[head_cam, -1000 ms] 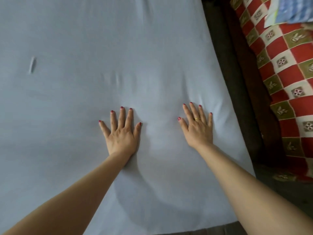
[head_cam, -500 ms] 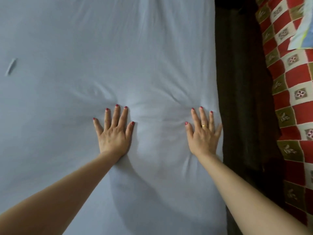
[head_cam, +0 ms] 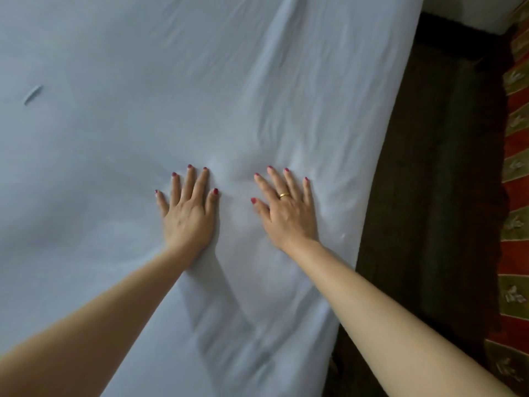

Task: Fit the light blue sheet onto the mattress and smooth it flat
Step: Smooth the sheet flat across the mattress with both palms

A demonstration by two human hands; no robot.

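A thin, soft light blue cotton-like sheet [head_cam: 120, 138] covers the mattress across nearly the whole view, from the left edge to its right border, where it drops toward a dark floor strip [head_cam: 429, 196]. At far left a small raised pinch of cloth [head_cam: 33, 94] stands up from an otherwise smooth area. The left hand [head_cam: 187, 216] lies palm down on the sheet near the middle, fingers straight and slightly fanned, pressing flat. Between the hands the fabric bunches into a small ridge. The right hand [head_cam: 287, 213], wearing a gold ring [head_cam: 284, 195], is likewise flat with fingers spread, nearer the right border. Long creases [head_cam: 286, 90] run away beyond it. Judging by these folds, the cloth is light, limp and slides easily over the mattress, so flat-palm sweeps outward should suit; tucking would mean pinching the right hem. A red chequered patterned covering [head_cam: 515, 167] sits at far right.
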